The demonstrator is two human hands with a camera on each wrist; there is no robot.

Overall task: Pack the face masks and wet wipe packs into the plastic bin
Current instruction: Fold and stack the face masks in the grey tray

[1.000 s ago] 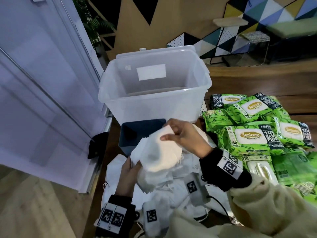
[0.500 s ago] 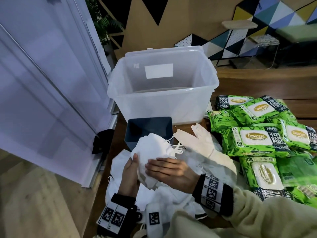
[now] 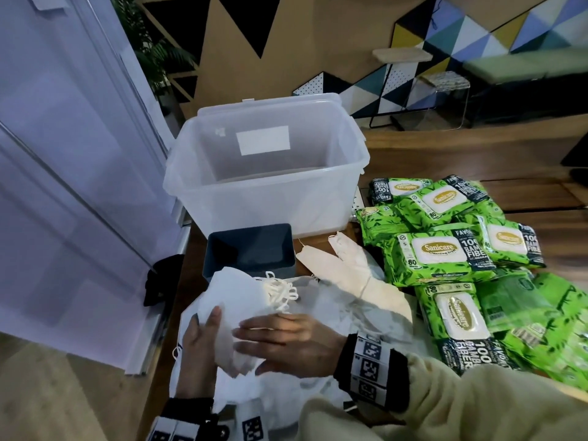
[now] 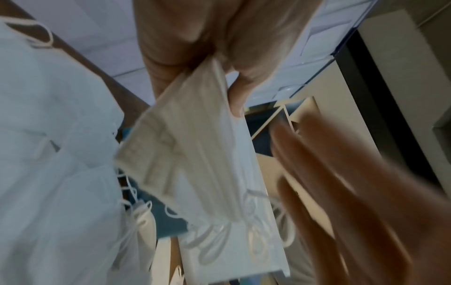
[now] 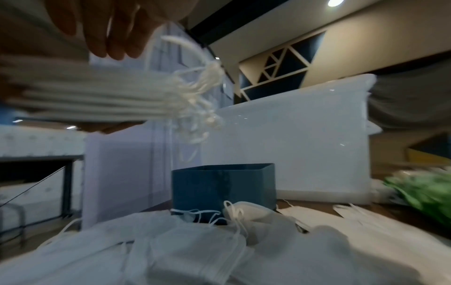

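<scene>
Left hand (image 3: 199, 348), lower centre of head view, grips a stack of face masks (image 3: 237, 300) from its left edge, thumb on top; ear loops (image 3: 281, 289) bunch at the stack's upper right end. Right hand (image 3: 286, 340) lies flat over the stack's near end, fingers straight and pointing left, grasping nothing; left wrist view shows those fingers (image 4: 341, 189) blurred beside the stack (image 4: 195, 154). Stack held above a loose pile of masks (image 5: 171, 250) on the wooden table (image 3: 477, 148). Clear plastic bin (image 3: 267, 173) stands open at upper centre; small blue box (image 3: 251, 249) just in front of it. Green wet wipe packs (image 3: 445, 253) heaped at centre right, outside the bin.
</scene>
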